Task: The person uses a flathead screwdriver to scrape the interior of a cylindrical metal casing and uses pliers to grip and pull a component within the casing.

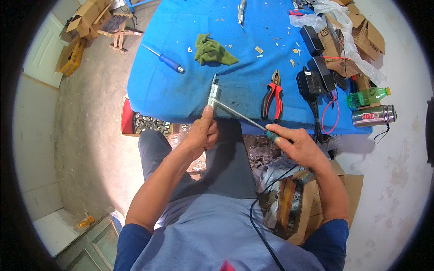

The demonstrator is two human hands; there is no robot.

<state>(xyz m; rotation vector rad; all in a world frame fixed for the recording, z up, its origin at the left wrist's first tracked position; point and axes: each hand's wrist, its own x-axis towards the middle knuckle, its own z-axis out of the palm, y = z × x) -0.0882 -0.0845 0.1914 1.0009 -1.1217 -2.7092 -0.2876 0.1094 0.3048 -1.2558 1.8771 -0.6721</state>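
My left hand (202,132) holds a narrow metal part (213,95) near the front edge of the blue cloth, thumb laid along its lower end. In my right hand (294,141) is the green handle of a long-shafted screwdriver (244,117), its tip meeting the metal part from the right. Combination pliers with red and black handles (273,96) lie to the right of the part. Behind it rests a crumpled green cloth (213,50). A blue-handled screwdriver (168,61) lies at the left. Farther back is another slim metal piece (241,13).
Black power adapters (309,81) with cables, a green bottle (368,97) and a steel flask (373,116) line the right side. Small scraps dot the blue cloth (162,91). A box of metal pieces (127,118) is below the left front edge. A black cable crosses my lap.
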